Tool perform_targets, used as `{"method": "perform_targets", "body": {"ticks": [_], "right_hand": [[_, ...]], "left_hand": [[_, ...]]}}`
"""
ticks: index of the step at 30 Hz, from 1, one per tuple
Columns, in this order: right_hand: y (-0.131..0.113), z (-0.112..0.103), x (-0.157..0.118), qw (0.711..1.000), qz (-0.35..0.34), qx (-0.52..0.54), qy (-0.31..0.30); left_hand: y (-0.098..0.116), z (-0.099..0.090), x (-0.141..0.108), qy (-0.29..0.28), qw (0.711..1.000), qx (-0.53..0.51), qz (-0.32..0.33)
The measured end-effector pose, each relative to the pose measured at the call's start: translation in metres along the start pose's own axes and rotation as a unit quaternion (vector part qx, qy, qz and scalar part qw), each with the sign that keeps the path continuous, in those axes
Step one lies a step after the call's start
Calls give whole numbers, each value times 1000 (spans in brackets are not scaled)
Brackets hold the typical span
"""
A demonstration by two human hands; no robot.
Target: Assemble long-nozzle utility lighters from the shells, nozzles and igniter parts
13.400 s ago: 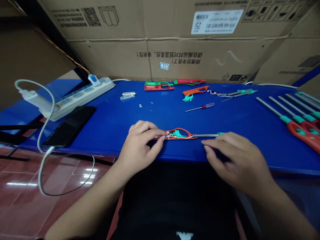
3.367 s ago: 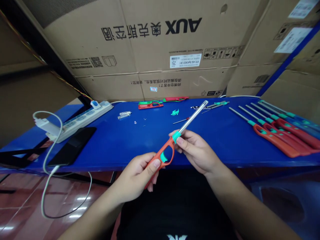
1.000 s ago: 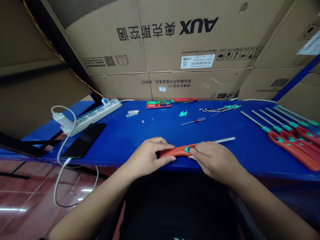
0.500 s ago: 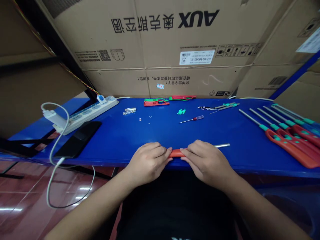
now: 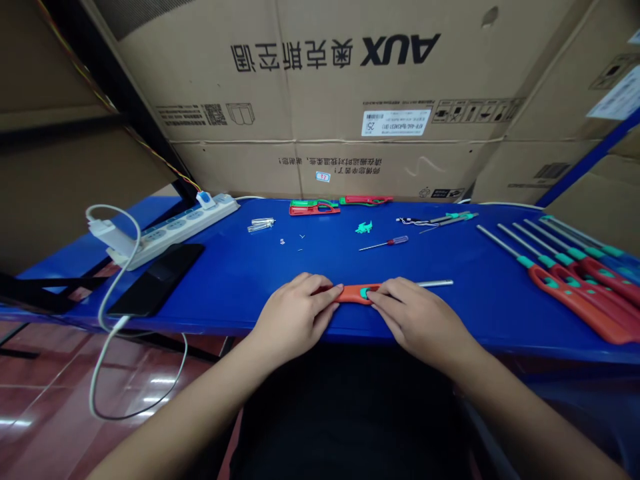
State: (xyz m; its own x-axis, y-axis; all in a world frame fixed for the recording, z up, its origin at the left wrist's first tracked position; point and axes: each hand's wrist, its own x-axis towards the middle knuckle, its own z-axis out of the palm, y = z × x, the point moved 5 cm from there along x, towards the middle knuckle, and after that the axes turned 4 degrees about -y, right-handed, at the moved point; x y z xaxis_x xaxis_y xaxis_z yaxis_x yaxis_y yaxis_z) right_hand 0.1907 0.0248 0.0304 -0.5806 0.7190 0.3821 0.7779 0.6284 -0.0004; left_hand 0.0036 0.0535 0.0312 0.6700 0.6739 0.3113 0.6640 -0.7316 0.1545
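Observation:
An orange long-neck lighter point(image 5: 351, 293) with a green trigger lies between my hands near the table's front edge, its metal tube pointing right. My left hand point(image 5: 299, 313) is closed around the handle's left end. Thumb and fingers of my right hand point(image 5: 417, 315) pinch the lighter around the green trigger and guard; part of the body is hidden under them. Beyond my hands lie a screwdriver point(image 5: 384, 243) with a purple-red handle and a small heap of green plastic parts point(image 5: 364, 227).
Several assembled lighters point(image 5: 570, 287) lie on the right. Red and green shell halves point(image 5: 315, 208) sit along the back by a cardboard box point(image 5: 330, 87). Clear tubes point(image 5: 261, 225) and metal rods with wires point(image 5: 445, 219) lie nearer. On the left are a power strip point(image 5: 180, 227) and black phone point(image 5: 157, 277).
The lighter has turned so its green trigger and guard now show. My right hand has shifted its grip to the trigger area, and both hands sit slightly farther from me.

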Motion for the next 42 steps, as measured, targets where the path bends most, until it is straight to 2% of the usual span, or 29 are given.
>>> {"method": "perform_targets", "body": {"ticks": [3, 6, 8, 9, 11, 12, 14, 15, 17, 20, 25, 28, 30, 32, 35, 38, 42], "right_hand": [[17, -6, 10, 999, 5, 22, -41], [51, -15, 29, 993, 30, 85, -73], [82, -16, 44, 989, 100, 41, -101], [97, -12, 51, 979, 135, 2, -151], [119, -7, 64, 968, 174, -28, -179], [126, -3, 69, 962, 188, -39, -195], [132, 5, 76, 953, 209, -53, -214], [132, 8, 77, 949, 216, -61, -222], [128, 13, 79, 944, 221, -73, -232], [118, 14, 78, 943, 209, -89, -241], [98, -2, 82, 951, 177, -113, -226], [77, -19, 97, 978, 124, -92, -140], [60, -24, 108, 995, 70, -30, -71], [48, -22, 117, 998, 37, 33, -28], [37, -8, 124, 997, 21, 77, -1], [29, 4, 122, 995, 4, 97, 20], [24, 2, 118, 987, -6, 127, 99]], "left_hand": [[0, -2, 15, -48, 998, 49, 14], [0, -7, 30, -88, 992, 79, 40], [-4, -13, 39, -108, 989, 68, 70], [-9, -17, 45, -120, 988, 49, 87], [-28, -27, 59, -160, 982, -6, 96], [-44, -32, 68, -171, 983, -12, 65], [-88, -41, 84, -204, 976, 9, -73], [-107, -44, 90, -215, 970, 14, -112], [-133, -44, 97, -245, 958, 5, -151], [-147, -32, 95, -272, 948, -21, -167], [-136, -13, 88, -290, 939, -23, -182], [-134, -11, 87, -285, 939, -34, -189], [-136, -11, 87, -277, 939, -50, -196], [-138, -12, 86, -263, 939, -76, -207], [-137, -13, 85, -235, 935, -146, -221], [-124, -11, 86, -207, 913, -274, -219], [-99, -7, 89, -154, 855, -444, -220]]}}
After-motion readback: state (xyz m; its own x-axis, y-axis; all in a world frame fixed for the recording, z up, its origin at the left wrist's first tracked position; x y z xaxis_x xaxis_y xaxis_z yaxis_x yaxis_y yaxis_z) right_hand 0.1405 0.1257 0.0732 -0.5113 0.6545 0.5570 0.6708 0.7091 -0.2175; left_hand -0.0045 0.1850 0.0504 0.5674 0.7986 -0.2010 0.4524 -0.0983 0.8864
